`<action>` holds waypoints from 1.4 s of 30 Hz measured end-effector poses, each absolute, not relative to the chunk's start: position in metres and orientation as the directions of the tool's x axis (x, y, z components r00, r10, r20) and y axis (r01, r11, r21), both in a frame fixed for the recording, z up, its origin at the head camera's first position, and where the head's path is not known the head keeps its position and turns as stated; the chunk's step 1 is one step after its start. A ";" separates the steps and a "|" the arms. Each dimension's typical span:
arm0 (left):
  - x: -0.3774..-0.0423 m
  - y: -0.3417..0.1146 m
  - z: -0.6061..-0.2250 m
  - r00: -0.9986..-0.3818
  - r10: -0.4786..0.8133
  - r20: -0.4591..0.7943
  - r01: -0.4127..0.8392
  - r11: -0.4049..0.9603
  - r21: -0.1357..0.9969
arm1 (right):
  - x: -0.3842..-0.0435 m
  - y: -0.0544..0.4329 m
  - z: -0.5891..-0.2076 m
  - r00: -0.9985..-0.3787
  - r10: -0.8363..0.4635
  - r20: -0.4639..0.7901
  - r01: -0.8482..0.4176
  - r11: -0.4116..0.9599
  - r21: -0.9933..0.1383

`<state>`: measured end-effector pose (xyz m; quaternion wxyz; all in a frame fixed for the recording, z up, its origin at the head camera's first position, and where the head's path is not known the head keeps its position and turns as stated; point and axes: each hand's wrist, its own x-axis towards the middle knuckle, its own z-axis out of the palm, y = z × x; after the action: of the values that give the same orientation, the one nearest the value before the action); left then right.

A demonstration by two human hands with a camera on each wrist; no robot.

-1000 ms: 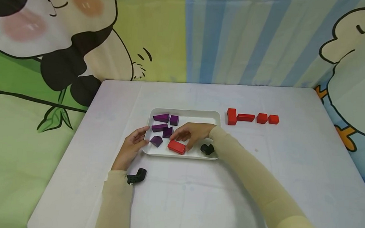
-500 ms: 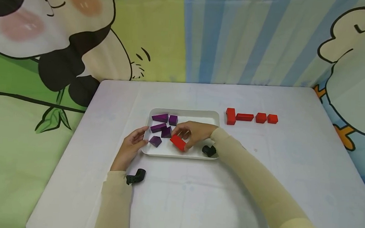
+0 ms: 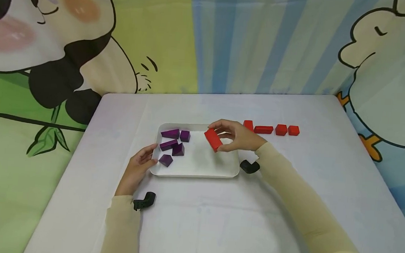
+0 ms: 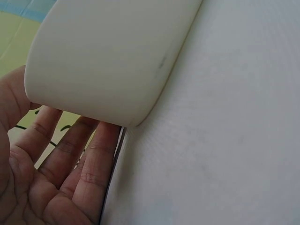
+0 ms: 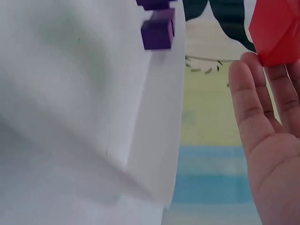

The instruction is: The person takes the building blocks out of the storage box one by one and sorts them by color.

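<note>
My right hand [image 3: 238,136] pinches a red block [image 3: 213,140] between thumb and fingers, lifted above the right part of a white tray [image 3: 193,177]. In the right wrist view the red block [image 5: 276,35] shows at the fingertips, partly out of frame. My left hand [image 3: 137,168] holds the tray's left end, with thumb and fingers at the rim. In the left wrist view the tray's outer wall [image 4: 93,70] hides some fingertips. Several purple blocks [image 3: 168,144] of differing shapes lie in the left part of the tray.
Behind and right of the tray, several red blocks [image 3: 263,129] lie in a row on the white table [image 3: 181,227]; the right hand partly covers the leftmost. Black devices sit at both wrists. A cartoon-printed cloth [image 3: 244,39] hangs behind the table.
My right hand has lifted the red block from the tray floor and carried it up, back and to the right. The block has tilted more steeply. My left hand stays at the tray's end.
</note>
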<state>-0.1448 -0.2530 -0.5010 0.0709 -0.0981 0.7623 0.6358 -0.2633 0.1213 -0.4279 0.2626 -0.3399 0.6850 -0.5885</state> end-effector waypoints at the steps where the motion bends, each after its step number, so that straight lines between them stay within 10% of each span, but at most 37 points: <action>1: -0.145 -0.253 -0.501 -0.970 -0.061 -0.236 -0.243 0.175 0.954 | -0.263 0.129 -0.427 -0.650 -0.758 0.054 -0.163 0.070 -0.984; 23: -0.143 -0.252 -0.502 -0.968 -0.065 -0.243 -0.251 0.167 0.954 | -0.279 0.302 -0.421 -0.919 -0.374 -0.122 -0.017 0.347 -0.938; 42: -0.143 -0.250 -0.497 -0.962 -0.077 -0.263 -0.272 0.164 0.948 | -0.304 0.388 -0.444 -0.913 -0.237 -0.332 0.091 0.674 -0.733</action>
<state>-0.1427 -0.2501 -0.4971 0.0770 -0.1150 0.7589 0.6363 -0.3042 0.3882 -0.4439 0.2042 -0.0407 0.8919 -0.4015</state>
